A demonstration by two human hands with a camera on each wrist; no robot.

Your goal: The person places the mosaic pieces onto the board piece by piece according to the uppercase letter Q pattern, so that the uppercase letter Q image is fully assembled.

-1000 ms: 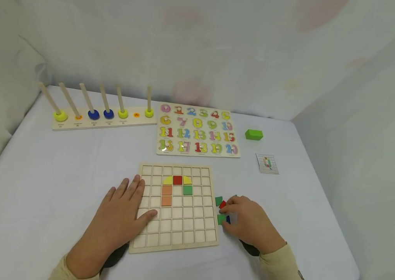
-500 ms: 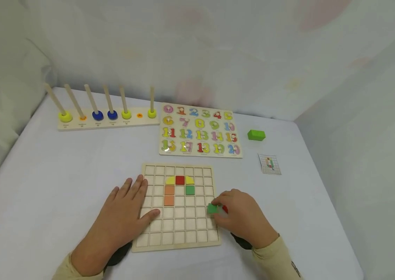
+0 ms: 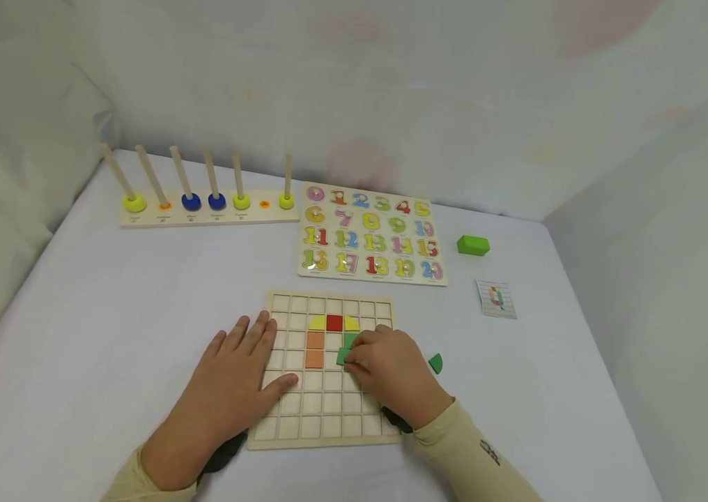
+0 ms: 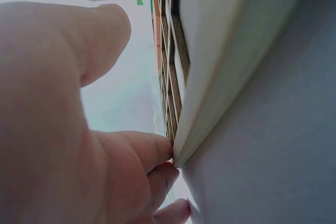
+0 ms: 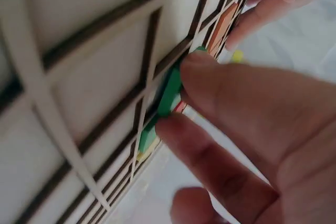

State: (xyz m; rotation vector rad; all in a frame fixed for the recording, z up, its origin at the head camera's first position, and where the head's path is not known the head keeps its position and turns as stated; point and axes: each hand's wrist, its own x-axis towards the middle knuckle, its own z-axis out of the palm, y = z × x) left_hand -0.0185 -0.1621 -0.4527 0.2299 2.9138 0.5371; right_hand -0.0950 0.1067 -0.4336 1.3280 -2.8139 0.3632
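Observation:
A wooden grid board [image 3: 322, 442] lies on the white table, with a red square tile [image 3: 334, 323], two yellow curved tiles and two orange square tiles [image 3: 314, 339] set in its cells. My right hand [image 3: 394, 369] pinches a green square tile [image 5: 170, 90] between thumb and index finger over the board. Just beyond it, another green tile [image 5: 148, 136] sits in a cell. My left hand [image 3: 222, 387] rests flat with spread fingers on the board's left edge. A green quarter-round tile [image 3: 435, 363] lies right of the right hand; the hand and forearm may hide other tiles.
Behind the board lies a number puzzle [image 3: 371, 236]. A peg counting stand [image 3: 210, 216] with rings is at the back left. On the right are a green block [image 3: 473, 245] and a small pattern card [image 3: 496, 299].
My right hand has picked up a green square tile from beside the board and carried it left over the grid. The left hand stays on the board's edge. The head view has shifted slightly.

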